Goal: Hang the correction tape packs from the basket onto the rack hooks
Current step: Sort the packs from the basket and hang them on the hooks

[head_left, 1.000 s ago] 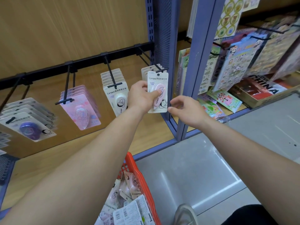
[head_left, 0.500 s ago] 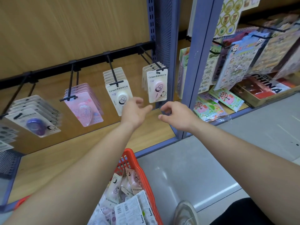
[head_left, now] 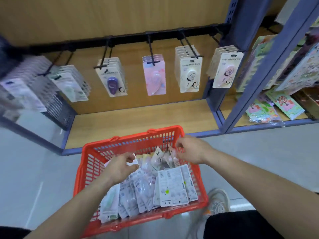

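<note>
The red basket (head_left: pixel 131 140) stands on the floor below me, filled with several loose correction tape packs (head_left: pixel 170 185). My left hand (head_left: pixel 120 168) hovers over the basket's left half with loosely curled fingers, their tips at the edge of a white pack (head_left: pixel 133 163). Over the far right corner, my right hand (head_left: pixel 189 150) has thumb and forefinger curled right beside an upright pink pack (head_left: pixel 172 156); no grip shows. On the black rail (head_left: pixel 131 37), hooks carry rows of packs: pink-and-white (head_left: pixel 226 73), white (head_left: pixel 189 75), pink (head_left: pixel 155 76), purple (head_left: pixel 112 81), green (head_left: pixel 72 85).
A blue upright post (head_left: pixel 259 69) divides this bay from one with sticker sheets (head_left: pixel 284 104) on the right. A wooden shelf board (head_left: pixel 138 121) lies under the hooks. A black mesh panel (head_left: pixel 58 111) stands at left. My shoe (head_left: pixel 219 200) is beside the basket.
Both hands left the rightmost hook, where the pink pack now hangs, and dropped into the basket. My view tilted down and to the left.
</note>
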Demonstrator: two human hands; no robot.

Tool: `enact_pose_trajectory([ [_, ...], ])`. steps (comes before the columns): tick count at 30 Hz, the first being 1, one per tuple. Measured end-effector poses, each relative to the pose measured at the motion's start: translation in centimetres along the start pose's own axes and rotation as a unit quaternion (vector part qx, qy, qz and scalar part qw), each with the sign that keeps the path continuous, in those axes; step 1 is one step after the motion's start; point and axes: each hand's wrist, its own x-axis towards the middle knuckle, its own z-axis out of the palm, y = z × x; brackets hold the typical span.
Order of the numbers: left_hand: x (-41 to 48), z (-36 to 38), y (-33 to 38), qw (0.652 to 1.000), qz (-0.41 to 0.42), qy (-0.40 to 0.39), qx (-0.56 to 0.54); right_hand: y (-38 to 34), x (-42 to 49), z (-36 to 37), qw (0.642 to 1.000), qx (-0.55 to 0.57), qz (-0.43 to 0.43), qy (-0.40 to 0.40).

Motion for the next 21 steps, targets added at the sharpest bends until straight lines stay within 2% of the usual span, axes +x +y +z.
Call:
enact_pose_trajectory([
  [4, -0.6, 1.2, -5.6, 0.999, -0.021, -0.021, 0.034, -2.1, 1.1, 6.9, 0.998, 0.046, 0.01, -0.042],
  [8, 0.4, 3.3, -7.6, 0.999, -0.027, -0.041, 0.001, -2.6, 2.4, 10.7, 0.995, 0.07, 0.052, -0.048],
  [14, 5.7, 7.2, -6.2, 0.993, -0.023, -0.034, -0.108, -0.7, 4.1, 13.7, 0.985, 0.11, 0.132, 0.022],
  [18, 9.8, 9.6, -3.9, 0.979, -0.027, -0.018, -0.199, -0.1, 5.0, 15.1, 0.975, 0.154, 0.158, 0.032],
  [21, 12.0, 11.1, -2.9, 0.978, -0.021, -0.038, -0.206, 0.3, 5.6, 16.3, 0.969, 0.177, 0.163, 0.05],
])
